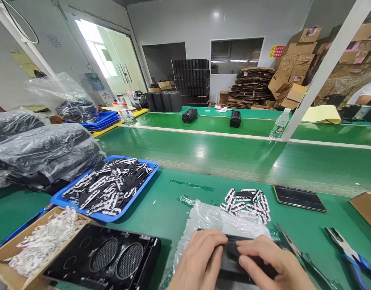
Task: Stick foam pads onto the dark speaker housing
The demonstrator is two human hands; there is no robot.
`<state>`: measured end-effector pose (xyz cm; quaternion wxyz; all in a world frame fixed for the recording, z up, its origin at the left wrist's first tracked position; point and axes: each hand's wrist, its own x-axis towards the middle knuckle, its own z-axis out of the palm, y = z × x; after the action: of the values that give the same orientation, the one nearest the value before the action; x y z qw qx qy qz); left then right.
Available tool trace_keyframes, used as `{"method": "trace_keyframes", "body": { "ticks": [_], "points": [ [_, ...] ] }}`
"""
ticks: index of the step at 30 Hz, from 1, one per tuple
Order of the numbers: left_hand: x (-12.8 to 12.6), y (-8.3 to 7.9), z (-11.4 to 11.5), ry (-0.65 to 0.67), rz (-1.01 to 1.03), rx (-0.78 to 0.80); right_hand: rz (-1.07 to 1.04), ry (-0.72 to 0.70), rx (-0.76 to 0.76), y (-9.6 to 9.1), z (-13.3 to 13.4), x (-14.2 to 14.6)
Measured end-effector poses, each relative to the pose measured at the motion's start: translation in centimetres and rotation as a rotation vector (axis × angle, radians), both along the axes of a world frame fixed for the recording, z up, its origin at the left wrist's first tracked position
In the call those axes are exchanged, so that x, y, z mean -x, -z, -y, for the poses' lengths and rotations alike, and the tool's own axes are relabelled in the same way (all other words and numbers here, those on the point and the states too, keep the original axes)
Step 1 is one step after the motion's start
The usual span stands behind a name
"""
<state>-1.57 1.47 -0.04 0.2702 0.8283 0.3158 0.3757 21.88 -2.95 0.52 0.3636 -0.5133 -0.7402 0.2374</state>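
Bare green tabletop (pixel 179 201) lies open ahead of the hands, between the blue tray (pixel 134 197) on the left and the scattered black-and-white strips (pixel 246 201) on the right. The black speaker housing (pixel 107 253) blocks the near left. To the right, the dark tablet (pixel 299 198), tweezers (pixel 291 245) and blue-handled pliers (pixel 349 253) crowd the tabletop.

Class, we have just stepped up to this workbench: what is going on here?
A person's left hand and right hand both press on a black part lying on a clear plastic bag on the green table. Loose black-and-white strips lie just beyond, more fill a blue tray, and pliers rest to the right.
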Motion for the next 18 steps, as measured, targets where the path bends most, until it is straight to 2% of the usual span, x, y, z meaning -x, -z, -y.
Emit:
{"method": "trace_keyframes", "body": {
  "ticks": [9,15,18],
  "points": [
    [0.0,0.7,-0.1,0.024,0.026,0.01,0.045,-0.064,-0.008,-0.2,0.1,-0.2],
    [0.0,-1.3,-0.4,0.04,-0.014,0.015,-0.008,-0.088,-0.026,-0.5,-0.1,0.1],
    [0.1,-2.0,-0.4,0.043,-0.025,-0.017,-0.037,-0.091,-0.113,-0.9,-0.2,0.3]
  ]
}}
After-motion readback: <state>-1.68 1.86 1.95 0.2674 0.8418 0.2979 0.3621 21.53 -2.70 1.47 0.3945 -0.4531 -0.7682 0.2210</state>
